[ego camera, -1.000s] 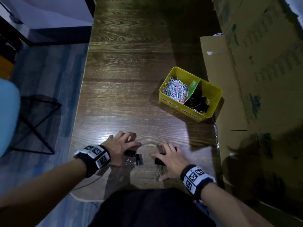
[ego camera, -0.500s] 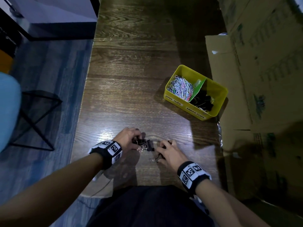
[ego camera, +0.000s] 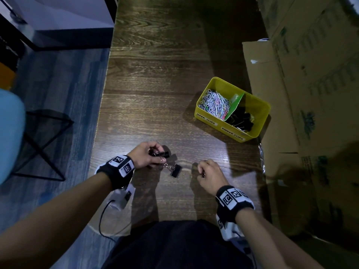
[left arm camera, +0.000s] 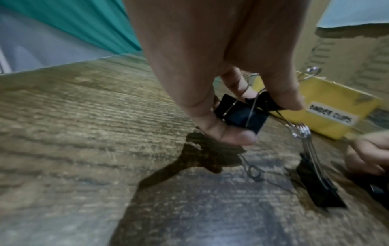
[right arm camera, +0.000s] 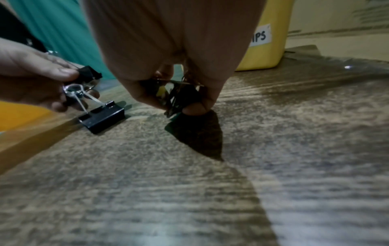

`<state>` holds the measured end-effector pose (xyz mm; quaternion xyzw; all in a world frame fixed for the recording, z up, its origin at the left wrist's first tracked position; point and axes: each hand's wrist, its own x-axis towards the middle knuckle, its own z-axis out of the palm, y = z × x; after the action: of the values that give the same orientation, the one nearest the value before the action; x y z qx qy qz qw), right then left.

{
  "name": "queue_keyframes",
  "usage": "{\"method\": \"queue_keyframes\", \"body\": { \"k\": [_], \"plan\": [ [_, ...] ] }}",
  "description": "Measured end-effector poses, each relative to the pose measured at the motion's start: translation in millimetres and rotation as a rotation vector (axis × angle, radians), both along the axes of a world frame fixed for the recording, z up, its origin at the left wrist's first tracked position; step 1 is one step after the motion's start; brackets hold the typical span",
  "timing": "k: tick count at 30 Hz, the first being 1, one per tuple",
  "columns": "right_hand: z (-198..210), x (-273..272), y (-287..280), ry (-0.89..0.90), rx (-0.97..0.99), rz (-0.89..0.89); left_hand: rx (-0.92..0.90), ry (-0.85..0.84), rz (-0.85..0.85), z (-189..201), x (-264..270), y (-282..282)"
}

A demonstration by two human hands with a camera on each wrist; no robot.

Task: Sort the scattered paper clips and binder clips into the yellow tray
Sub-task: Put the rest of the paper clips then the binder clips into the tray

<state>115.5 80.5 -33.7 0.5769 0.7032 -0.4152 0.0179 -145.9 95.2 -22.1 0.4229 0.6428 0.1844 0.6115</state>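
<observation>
Both hands work low over a dark wood-grain table [ego camera: 155, 78]. Curled fingers of the left hand [ego camera: 146, 157] pinch a black binder clip [left arm camera: 242, 114], and a second binder clip [ego camera: 175, 170] hangs from it by interlocked wire handles, its black body touching the wood just to that hand's right. Beside it the right hand [ego camera: 210, 174] is closed around a small clutch of dark clips [right arm camera: 181, 98], fingertips down near the tabletop. Ahead and to the right of this hand sits the yellow tray [ego camera: 260, 105], where a green divider [ego camera: 236, 104] parts a heap of coloured paper clips [ego camera: 214, 103] from black binder clips [ego camera: 240, 119]; labels mark both sides. Flattened cardboard boxes [ego camera: 310, 94] run along the table's right edge. Left of the left hand lies blue-grey plank flooring [ego camera: 58, 90] with a black metal frame [ego camera: 42, 144] standing on it.
</observation>
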Motion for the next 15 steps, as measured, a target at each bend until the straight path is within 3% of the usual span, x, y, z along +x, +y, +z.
{"method": "queue_keyframes", "body": {
  "k": [3, 7, 11, 15],
  "plan": [
    [-2, 1, 0, 0.017, -0.054, 0.004, -0.023, -0.116, 0.175, 3, -4, 0],
    [-2, 3, 2, 0.013, -0.073, 0.051, -0.076, -0.541, 0.513, 13, -7, 0],
    [-2, 2, 7, -0.014, -0.085, 0.071, -0.106, -0.852, 0.556, 17, -7, -2],
    [-5, 2, 6, -0.020, -0.077, 0.075, -0.135, -0.998, 0.501, 22, 5, -5]
  ]
}}
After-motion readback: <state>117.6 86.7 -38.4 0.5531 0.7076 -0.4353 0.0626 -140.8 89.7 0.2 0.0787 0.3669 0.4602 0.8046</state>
